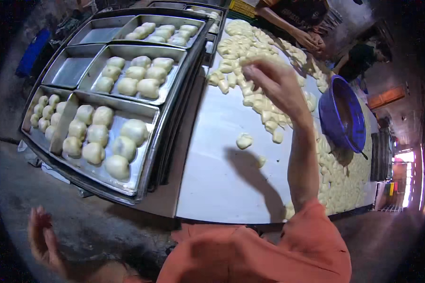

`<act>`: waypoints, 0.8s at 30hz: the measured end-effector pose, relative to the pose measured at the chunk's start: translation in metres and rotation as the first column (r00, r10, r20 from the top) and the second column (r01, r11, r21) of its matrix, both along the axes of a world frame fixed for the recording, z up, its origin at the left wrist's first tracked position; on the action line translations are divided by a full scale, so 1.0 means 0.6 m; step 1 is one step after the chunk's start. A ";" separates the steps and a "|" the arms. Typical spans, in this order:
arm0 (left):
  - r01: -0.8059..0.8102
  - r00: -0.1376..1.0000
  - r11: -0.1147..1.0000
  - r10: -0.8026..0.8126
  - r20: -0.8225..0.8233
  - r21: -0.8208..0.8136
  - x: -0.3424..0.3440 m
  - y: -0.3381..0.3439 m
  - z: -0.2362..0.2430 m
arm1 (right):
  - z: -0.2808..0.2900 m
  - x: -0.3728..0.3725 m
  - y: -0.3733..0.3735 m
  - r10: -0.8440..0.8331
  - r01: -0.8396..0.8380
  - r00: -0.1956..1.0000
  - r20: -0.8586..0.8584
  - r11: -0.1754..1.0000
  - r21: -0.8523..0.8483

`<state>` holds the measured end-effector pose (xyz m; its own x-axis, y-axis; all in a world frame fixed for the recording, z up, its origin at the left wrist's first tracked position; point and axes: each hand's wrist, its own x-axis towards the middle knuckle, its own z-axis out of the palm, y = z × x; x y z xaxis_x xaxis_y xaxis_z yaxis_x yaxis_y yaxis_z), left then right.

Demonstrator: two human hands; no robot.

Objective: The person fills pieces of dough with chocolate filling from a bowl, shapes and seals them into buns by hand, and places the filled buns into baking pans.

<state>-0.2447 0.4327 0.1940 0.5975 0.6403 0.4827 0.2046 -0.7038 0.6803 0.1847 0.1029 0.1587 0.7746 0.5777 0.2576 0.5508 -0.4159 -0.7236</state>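
My right hand (276,82) is raised over the white table (212,174), above a heap of pale dough pieces (241,45). Its fingers are bent and blurred, so whether anything is in them is unclear. Two loose dough pieces, one of them a rounded dough ball (244,140), lie closer to me, near the arm's shadow. My left hand (45,240) is off at the lower left, over the floor, fingers apart and holding nothing visible. Beyond it, metal baking pans (148,111) hold rows of smooth dough balls (97,134); two sections (75,68) are bare.
The pans rest on a stack of dark trays (174,118) at the table's left edge. A blue-purple basin (342,113) stands tilted on the right, amid more dough pieces (344,184). Across the table are another person's hands (311,41), and a second person (363,61) is farther right.
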 end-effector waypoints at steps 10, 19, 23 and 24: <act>0.444 0.687 0.740 -0.643 -0.338 -0.505 0.261 -0.364 -0.151 | -0.306 -0.112 -0.219 0.020 -0.016 1.000 0.022 0.982 -0.188; 0.610 0.481 0.619 -0.785 -0.389 -0.495 0.427 -0.505 -0.261 | -0.358 -0.076 -0.337 -0.389 0.465 0.854 0.347 0.869 -0.170; 0.707 0.462 0.590 -0.803 -0.376 -0.391 0.483 -0.548 -0.266 | -0.351 -0.073 -0.364 -0.371 0.367 0.910 -0.182 0.928 -0.056; 0.686 0.481 0.589 -0.808 -0.341 -0.428 0.488 -0.556 -0.271 | -0.335 -0.083 -0.373 -0.370 0.387 0.843 -0.391 0.921 -0.038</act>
<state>0.0484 0.0993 0.0312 0.9901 -0.1193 -0.0739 -0.0123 -0.5988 0.8008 0.1350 -0.1207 -0.0422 0.9726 0.2153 -0.0879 0.0326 -0.5007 -0.8650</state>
